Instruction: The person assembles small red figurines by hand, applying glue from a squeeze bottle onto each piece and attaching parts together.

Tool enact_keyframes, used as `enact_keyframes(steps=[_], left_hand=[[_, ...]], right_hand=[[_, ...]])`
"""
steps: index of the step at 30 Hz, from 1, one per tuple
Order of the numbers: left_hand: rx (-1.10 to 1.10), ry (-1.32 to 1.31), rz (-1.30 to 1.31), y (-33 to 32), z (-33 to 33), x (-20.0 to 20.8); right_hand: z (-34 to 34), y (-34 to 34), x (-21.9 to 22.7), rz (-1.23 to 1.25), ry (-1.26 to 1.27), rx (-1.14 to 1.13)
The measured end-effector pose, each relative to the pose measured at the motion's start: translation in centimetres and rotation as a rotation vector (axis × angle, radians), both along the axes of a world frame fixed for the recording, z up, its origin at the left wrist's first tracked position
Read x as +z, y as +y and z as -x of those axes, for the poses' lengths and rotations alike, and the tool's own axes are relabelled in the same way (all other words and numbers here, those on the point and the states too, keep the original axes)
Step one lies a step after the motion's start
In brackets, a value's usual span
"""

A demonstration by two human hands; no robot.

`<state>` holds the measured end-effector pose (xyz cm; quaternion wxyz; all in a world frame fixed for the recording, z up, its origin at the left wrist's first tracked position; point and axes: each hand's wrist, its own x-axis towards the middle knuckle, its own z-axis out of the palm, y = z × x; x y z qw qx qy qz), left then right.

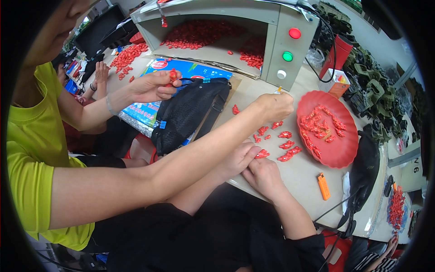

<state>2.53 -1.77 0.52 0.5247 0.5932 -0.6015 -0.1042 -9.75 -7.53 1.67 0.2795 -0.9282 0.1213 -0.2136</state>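
We take the round, shallow red plate with scalloped rim as our landmark. To the left of it and nearer to our body, our left hand pinches a small, shiny red piece of knobbly shape. This piece sticks out from the ends of the thumb and fingers, toward the side of the plate, but is apart from it. Our right hand is just beside the left one, on the near left side of the plate, with its fingers bent; its fingertips are hidden, so we cannot tell if they press on something.

Between the held piece and the plate, loose red pieces lie on the pale table, and others rest inside the plate. An orange plastic lighter lies on the near side of the plate.

Just left of the plate we see a co-worker's closed hand. Well to the left of the plate, the co-worker's other hand holds a red piece at its fingertips, above a black mesh bag. Behind the plate, toward the left, stands a grey metal box with three round buttons.
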Motion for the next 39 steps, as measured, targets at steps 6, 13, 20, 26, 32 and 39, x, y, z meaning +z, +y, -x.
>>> enact_keyframes(steps=[6, 13, 20, 26, 32, 39], left_hand=[[-0.008, 0.135, -0.061, 0.7, -0.2, 0.1], [-0.094, 0.024, -0.096, 0.2, -0.4, 0.1], [-0.096, 0.065, -0.05, 0.1, -0.5, 0.0], [-0.088, 0.087, -0.079, 0.2, -0.1, -0.1], [-0.09, 0.052, -0.034, 0.3, -0.4, -0.4], [-0.104, 0.025, -0.037, -0.1, -0.3, -0.3]], right_hand=[[-0.1, 0.2, 0.6, 0.033, -0.034, 0.184], [0.0, 0.3, -0.2, 0.068, 0.016, 0.153], [-0.2, 0.4, -0.1, 0.069, -0.038, 0.16], [0.0, 0.5, 0.3, 0.033, 0.016, 0.134], [-0.2, 0.7, 0.3, 0.052, 0.038, 0.14], [-0.2, 0.3, 0.4, 0.031, 0.038, 0.125]])
